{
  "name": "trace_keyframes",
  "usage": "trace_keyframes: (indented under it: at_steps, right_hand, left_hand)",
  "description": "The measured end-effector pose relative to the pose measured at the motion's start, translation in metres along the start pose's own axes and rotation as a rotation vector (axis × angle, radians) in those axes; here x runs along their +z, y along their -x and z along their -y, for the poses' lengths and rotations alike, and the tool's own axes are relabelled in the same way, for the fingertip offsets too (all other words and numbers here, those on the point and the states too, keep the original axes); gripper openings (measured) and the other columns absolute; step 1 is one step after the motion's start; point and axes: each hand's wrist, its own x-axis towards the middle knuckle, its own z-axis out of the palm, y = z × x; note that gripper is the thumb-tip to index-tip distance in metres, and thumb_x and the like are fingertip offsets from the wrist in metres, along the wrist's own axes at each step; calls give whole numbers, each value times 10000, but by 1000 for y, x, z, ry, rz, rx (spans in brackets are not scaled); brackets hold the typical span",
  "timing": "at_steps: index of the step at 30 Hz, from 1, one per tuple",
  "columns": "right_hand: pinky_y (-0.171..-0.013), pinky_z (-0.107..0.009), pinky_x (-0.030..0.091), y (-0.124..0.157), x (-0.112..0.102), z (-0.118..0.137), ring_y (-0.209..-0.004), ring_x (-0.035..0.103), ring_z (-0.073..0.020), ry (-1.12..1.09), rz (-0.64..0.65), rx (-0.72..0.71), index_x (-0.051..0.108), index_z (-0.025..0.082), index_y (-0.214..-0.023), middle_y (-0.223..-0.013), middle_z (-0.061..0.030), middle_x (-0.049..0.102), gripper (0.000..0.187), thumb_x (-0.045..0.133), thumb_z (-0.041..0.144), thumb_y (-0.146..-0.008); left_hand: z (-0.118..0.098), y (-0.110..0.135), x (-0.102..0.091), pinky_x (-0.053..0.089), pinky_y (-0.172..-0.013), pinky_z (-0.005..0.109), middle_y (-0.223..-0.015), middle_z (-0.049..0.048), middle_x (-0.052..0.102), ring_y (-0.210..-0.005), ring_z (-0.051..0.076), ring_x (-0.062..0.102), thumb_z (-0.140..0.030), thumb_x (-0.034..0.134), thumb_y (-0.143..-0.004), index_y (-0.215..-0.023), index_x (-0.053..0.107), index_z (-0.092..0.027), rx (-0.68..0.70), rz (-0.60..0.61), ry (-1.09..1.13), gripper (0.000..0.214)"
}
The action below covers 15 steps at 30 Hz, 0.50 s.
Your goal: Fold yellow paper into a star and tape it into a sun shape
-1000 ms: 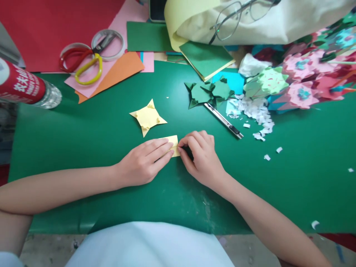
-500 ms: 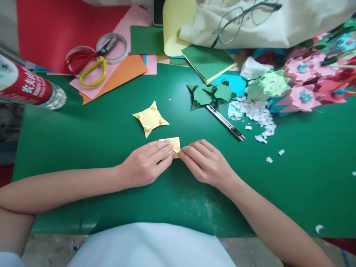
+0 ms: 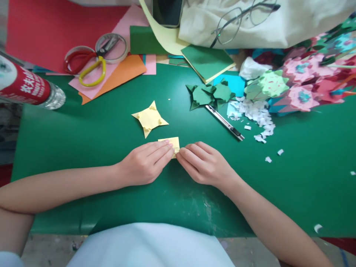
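A small folded piece of yellow paper lies on the green table between my hands. My left hand presses over its left part, fingers together, hiding much of it. At its right edge, my right hand pinches the paper with thumb and forefinger, the other fingers curled. Just beyond my left hand rests a yellow four-pointed folded star with small curls on its sides. Green folded paper shapes sit farther back, and a utility knife lies right in front of them.
Scissors and a tape roll lie on coloured sheets at back left, near a bottle. Glasses rest on a cloth bag, beside a phone. Paper flowers and white scraps occupy the right.
My right fingertips have shifted slightly left on the paper's edge, while my left hand stays nearly in place. At the back, the pale yellow sheet has flopped left, uncovering more of the phone.
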Motion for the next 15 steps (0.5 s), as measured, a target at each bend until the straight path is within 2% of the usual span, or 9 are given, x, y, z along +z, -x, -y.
trace_keyframes:
  at_steps: [6,10,15]
  right_hand:
    - [-588,-325,354,1,-1,-4,-690,486,-143,-32,-16,-13,648,136,-731,-719,-32,636,156,617,102,-880]
    - [-589,-323,359,1,0,-6,-719,512,-147,-51,-14,-15,655,134,-766,-744,-37,656,142,601,103,-893]
    - [-598,-322,354,1,1,-8,-770,537,-144,-44,-31,-6,650,151,-841,-782,-27,670,91,597,125,-910]
  left_hand:
    - [0,1,2,631,-909,395,-1140,178,723,-1079,295,705,-90,522,-875,-1122,647,-7,10,-16,4,289]
    - [0,3,4,619,-944,402,-1159,192,708,-1123,288,687,-72,500,-891,-1154,623,-20,3,20,6,295]
    - [0,2,5,616,-951,413,-1153,219,697,-1112,312,687,-60,526,-879,-1146,613,20,25,31,-15,292]
